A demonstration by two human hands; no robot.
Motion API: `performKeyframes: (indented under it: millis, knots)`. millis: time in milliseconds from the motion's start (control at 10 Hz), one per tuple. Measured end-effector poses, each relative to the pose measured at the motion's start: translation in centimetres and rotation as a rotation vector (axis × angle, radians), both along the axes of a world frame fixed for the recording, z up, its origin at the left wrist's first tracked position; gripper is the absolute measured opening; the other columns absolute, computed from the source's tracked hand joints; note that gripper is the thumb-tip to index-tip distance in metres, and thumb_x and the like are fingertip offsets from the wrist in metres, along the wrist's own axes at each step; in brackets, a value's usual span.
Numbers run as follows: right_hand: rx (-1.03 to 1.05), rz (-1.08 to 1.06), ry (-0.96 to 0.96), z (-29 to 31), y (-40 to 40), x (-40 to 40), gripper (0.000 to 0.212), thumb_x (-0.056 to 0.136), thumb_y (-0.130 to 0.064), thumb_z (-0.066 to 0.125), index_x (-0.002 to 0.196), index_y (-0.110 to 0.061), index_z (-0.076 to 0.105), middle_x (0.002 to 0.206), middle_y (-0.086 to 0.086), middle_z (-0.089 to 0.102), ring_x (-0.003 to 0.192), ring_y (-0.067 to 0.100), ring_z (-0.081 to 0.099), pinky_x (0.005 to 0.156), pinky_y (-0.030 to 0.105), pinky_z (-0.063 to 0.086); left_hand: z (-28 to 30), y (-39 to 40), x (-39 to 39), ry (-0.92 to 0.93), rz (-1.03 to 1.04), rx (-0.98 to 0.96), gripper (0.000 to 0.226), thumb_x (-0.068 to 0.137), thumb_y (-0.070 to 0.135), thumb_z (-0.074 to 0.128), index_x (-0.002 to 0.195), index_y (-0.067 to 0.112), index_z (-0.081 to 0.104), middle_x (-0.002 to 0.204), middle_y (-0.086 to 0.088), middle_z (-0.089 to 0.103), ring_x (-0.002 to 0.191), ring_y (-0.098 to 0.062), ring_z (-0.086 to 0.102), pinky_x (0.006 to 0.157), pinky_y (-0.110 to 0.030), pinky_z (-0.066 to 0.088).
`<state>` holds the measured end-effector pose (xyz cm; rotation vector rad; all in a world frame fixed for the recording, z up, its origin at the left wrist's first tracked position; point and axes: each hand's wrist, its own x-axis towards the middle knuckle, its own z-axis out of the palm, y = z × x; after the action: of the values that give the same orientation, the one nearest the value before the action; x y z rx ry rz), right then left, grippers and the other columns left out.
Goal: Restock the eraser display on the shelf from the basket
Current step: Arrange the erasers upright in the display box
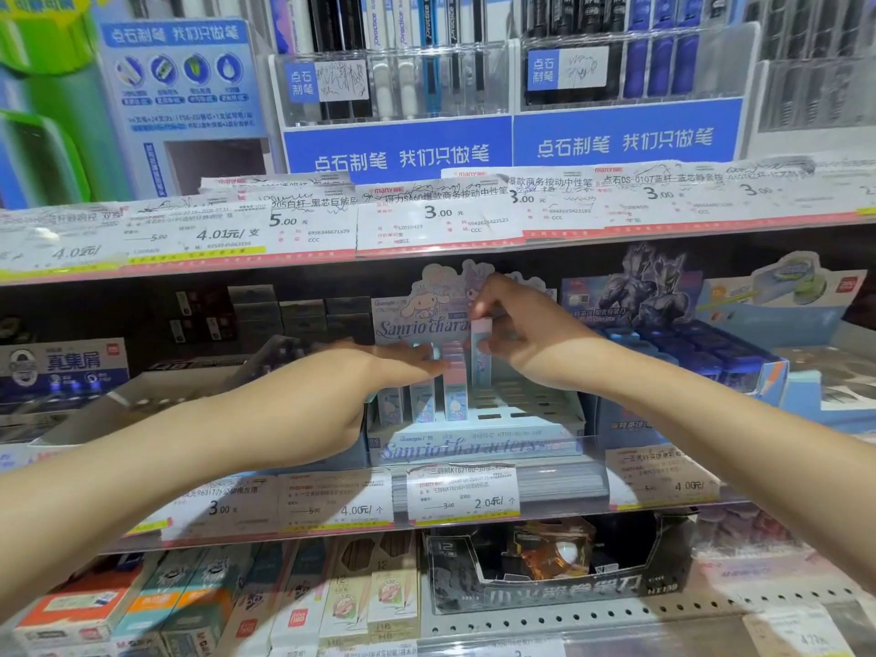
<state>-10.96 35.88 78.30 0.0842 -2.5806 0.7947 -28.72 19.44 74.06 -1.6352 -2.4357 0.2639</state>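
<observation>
We pinched a pale-blue eraser (480,353) upright in our right hand (516,334) over the Sanrio display box (479,422); our left hand (360,386), fingers straight, touched the pink eraser (453,372).

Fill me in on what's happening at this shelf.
A person is restocking a pastel display box on the middle shelf. The right hand pinches a light blue eraser pack, held upright over the slots. The left hand reaches in with flat fingers against the pink pack already standing there. The box's left rows are filled; many slots on its right are empty. No basket is in view.
</observation>
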Motion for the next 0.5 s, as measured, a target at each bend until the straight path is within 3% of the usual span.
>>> performKeyframes:
  millis: [100, 200, 300, 400, 500]
  knots:
    - [0.025, -0.039, -0.029, -0.1, 0.1, -0.2, 0.025, 0.086, 0.0, 0.051, 0.085, -0.023, 0.042, 0.096, 0.002, 0.054, 0.064, 0.006, 0.045, 0.053, 0.002, 0.035, -4.2, 2.0, -7.9, -0.198, 0.204, 0.039, 0.041, 0.089, 0.061, 0.035, 0.123, 0.066, 0.013, 0.154, 0.005, 0.019, 0.143, -0.02, 0.02, 0.115, -0.042, 0.015]
    - [0.059, -0.076, 0.001, -0.1, 0.0, -0.2, 0.02, 0.086, -0.002, 0.052, 0.089, -0.019, 0.043, 0.099, 0.007, 0.058, 0.066, 0.01, 0.048, 0.055, 0.005, 0.035, -7.5, 4.2, -12.6, -0.324, 0.277, 0.122, 0.054, 0.08, 0.077, 0.027, 0.12, 0.065, -0.008, 0.154, 0.011, 0.017, 0.143, -0.02, 0.02, 0.114, -0.043, 0.014]
    - [0.125, -0.107, 0.04, 0.1, -0.4, 0.3, 0.016, 0.083, -0.001, 0.058, 0.094, -0.012, 0.055, 0.102, 0.007, 0.06, 0.083, 0.018, 0.054, 0.075, 0.02, 0.043, -7.8, 3.9, -12.9, -0.219, 0.364, 0.089, 0.07, 0.073, 0.085, 0.02, 0.129, 0.055, -0.011, 0.156, 0.01, 0.016, 0.143, -0.02, 0.022, 0.113, -0.041, 0.017]
    - [0.245, -0.128, 0.081, 0.0, -0.5, 0.6, 0.015, 0.081, -0.001, 0.06, 0.095, -0.004, 0.065, 0.116, 0.009, 0.058, 0.095, 0.021, 0.057, 0.084, 0.026, 0.045, -6.2, 2.5, -12.6, -0.297, 0.33, 0.123, 0.062, 0.074, 0.083, 0.021, 0.122, 0.063, -0.013, 0.156, 0.012, 0.017, 0.143, -0.017, 0.02, 0.114, -0.041, 0.013]
    - [0.325, -0.188, 0.082, 0.1, -0.5, 1.1, 0.02, 0.083, -0.008, 0.054, 0.096, -0.014, 0.069, 0.127, 0.004, 0.05, 0.111, 0.024, 0.051, 0.09, 0.036, 0.046, -0.2, -0.1, 0.9, -0.295, 0.252, 0.126, 0.055, 0.096, 0.041, 0.035, 0.127, 0.068, -0.002, 0.152, 0.023, 0.017, 0.136, 0.001, 0.024, 0.113, -0.028, 0.023]
